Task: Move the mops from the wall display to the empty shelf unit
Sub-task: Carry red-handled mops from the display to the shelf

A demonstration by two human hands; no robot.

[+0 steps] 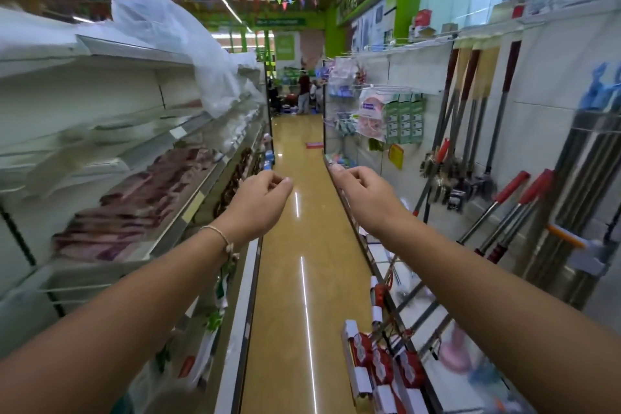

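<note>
Mops with metal shafts and red grips (470, 131) hang and lean on the white wall display to my right. More red-handled mops (504, 208) slant lower down, beside a bundle of steel poles (584, 178). My left hand (258, 202) and my right hand (363, 195) are stretched out over the aisle with loosely curled fingers, holding nothing. Neither hand touches a mop. On my left stands a white shelf unit (111, 54) whose upper shelves look bare.
The glossy tan aisle floor (289, 279) runs straight ahead between the shelving. Packaged goods (134, 205) lie on the left middle shelf. Red and white boxes (376, 370) sit low at the right. People (304, 91) stand at the far end.
</note>
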